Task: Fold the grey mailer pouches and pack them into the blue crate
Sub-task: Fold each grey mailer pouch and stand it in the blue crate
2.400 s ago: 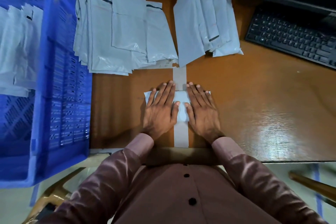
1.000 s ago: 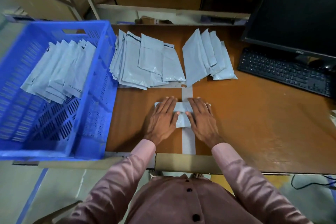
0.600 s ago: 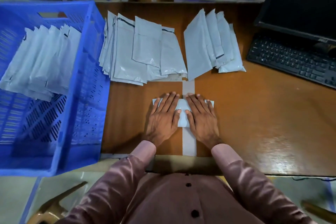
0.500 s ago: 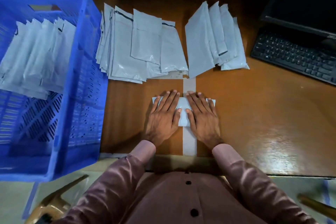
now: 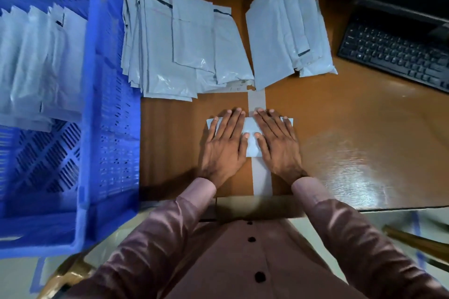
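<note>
Head view: left hand [image 5: 224, 147] and right hand [image 5: 277, 145] press flat-fingered on the folded grey mailer pouch [image 5: 251, 138]; crease firmly, edges aligned, before crating.

Folded grey pouch [image 5: 251, 137] flat on table [image 5: 352, 133] at near edge, under both hands [image 5: 224, 145]. Two fanned stacks of pouches behind it: larger stack [image 5: 179, 41], smaller stack [image 5: 289, 31]. Blue crate [image 5: 107, 94] at left holds overlapping row of packed pouches [image 5: 36, 60].
</note>
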A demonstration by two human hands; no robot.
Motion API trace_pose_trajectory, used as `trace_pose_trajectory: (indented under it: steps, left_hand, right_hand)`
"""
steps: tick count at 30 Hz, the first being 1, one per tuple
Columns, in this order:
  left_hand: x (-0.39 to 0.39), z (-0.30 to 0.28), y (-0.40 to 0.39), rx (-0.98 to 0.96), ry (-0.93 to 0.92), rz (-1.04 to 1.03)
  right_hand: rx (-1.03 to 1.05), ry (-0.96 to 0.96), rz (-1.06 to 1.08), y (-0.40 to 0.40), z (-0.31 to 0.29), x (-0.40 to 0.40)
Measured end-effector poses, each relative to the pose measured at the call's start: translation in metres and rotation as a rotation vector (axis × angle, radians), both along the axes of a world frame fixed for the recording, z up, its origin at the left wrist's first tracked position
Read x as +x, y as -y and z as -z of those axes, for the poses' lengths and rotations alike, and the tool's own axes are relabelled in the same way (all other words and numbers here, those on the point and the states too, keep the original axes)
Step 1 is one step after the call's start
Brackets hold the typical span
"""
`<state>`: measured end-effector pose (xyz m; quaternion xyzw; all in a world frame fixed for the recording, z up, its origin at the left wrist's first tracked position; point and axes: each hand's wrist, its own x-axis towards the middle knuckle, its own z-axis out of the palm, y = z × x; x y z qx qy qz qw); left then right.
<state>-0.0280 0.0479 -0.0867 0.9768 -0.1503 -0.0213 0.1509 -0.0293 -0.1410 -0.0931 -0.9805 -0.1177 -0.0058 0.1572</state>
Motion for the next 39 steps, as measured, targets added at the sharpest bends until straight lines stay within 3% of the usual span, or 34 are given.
trace_pose_trajectory:
  steps: [7, 15, 19, 32, 39]
  left_hand:
    - [-0.007, -0.005, -0.017, -0.209, 0.025, 0.114]
    - [-0.017, -0.002, -0.024, -0.117, 0.079, 0.19]
    - [-0.016, -0.012, -0.039, -0.07, 0.21, 0.282]
    - [-0.016, -0.165, -0.091, 0.082, 0.445, 0.442]
    - [0.002, -0.246, -0.149, 0.024, 0.548, 0.421]
  right_hand:
    - [0.011, 0.031, 0.199, -0.014, -0.001, -0.017]
    - [0.121, -0.116, 0.317, -0.034, -0.032, -0.055]
    - [-0.039, -0.159, 0.239, -0.033, -0.053, -0.072]
    - [0.017, 0.064, 0.257, -0.091, -0.178, -0.115]
    - [0.106, 0.225, 0.222, -0.149, -0.255, -0.109]
